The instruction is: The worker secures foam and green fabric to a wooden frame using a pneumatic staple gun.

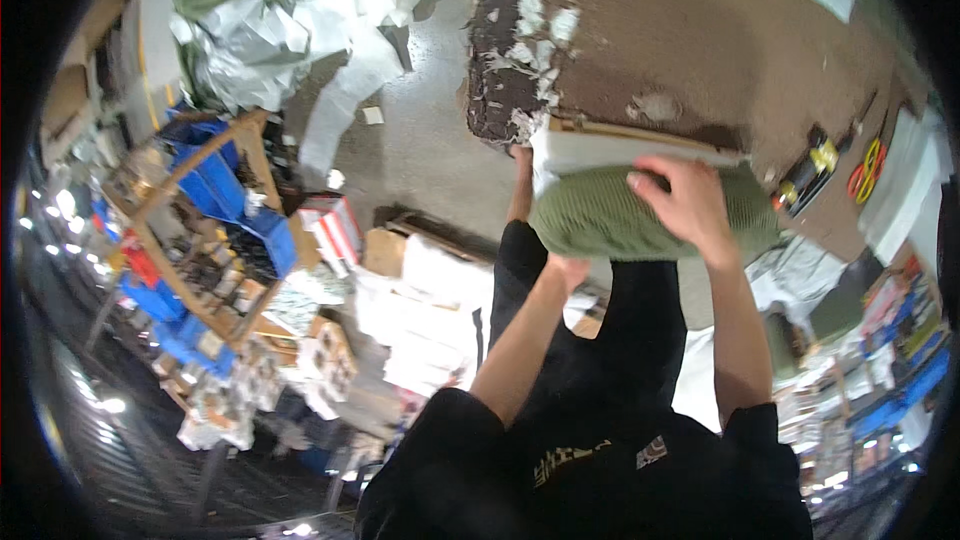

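A green padded piece in ribbed fabric (600,205), long and rounded, lies across in front of my thighs. Over its top bends my right hand (685,200), thumb and fingers gripping the fabric. My left hand (568,270) holds its lower left edge, the fingers mostly hidden beneath. Behind the padded piece a pale panel with a wooden strip (645,145) shows along the far side. Whether this panel is joined to it I cannot tell. Just beyond stands a brown-topped work surface (720,40), its dark left end (497,80) ragged with torn white scraps.
A yellow-and-black tool (812,170) and scissors with yellow-and-red handles (868,172) lie on the brown surface at right. Crumpled white sheeting (260,30) spreads over the floor at far left. A wooden rack with blue bins (210,175) and a red-and-white box (330,230) stand left.
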Demonstrator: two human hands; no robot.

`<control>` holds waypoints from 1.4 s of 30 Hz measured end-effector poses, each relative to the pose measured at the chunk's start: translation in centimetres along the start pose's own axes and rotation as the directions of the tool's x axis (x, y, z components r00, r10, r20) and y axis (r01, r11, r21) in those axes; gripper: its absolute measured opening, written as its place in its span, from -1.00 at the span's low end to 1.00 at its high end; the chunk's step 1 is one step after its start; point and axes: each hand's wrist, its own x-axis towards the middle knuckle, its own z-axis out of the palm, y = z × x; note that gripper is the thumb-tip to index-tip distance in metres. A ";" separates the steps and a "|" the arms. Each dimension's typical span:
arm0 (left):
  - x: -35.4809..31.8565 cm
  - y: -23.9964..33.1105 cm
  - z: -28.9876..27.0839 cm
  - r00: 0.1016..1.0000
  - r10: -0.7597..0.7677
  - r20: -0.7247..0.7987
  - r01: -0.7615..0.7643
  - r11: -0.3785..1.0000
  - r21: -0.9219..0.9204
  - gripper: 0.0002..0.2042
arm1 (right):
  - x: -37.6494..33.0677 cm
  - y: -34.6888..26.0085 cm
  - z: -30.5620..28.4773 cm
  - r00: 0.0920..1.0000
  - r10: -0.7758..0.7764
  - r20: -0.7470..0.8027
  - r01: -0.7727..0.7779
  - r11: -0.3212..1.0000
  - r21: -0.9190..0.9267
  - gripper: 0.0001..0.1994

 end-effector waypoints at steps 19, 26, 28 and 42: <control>-0.6 18.6 0.0 0.578 0.815 -0.040 -0.752 0.552 0.360 -0.43 | 14.1 -27.8 4.3 0.945 -0.316 0.086 0.308 0.946 0.097 -0.55; 0.4 19.5 0.6 0.501 0.852 -0.150 -0.734 0.511 0.447 -0.60 | 17.1 -33.6 2.5 0.785 -0.174 0.595 0.452 0.818 -0.357 -0.46; 0.5 20.0 0.4 0.500 0.858 -0.113 -0.740 0.492 0.458 -0.63 | 17.5 -34.1 1.6 0.778 -0.063 0.625 0.374 0.845 -0.381 -0.44; 2.0 20.1 0.0 0.521 0.820 -0.235 -0.579 0.542 0.609 -0.58 | 17.9 -33.3 2.3 0.728 -0.110 0.677 0.410 0.861 -0.301 -0.63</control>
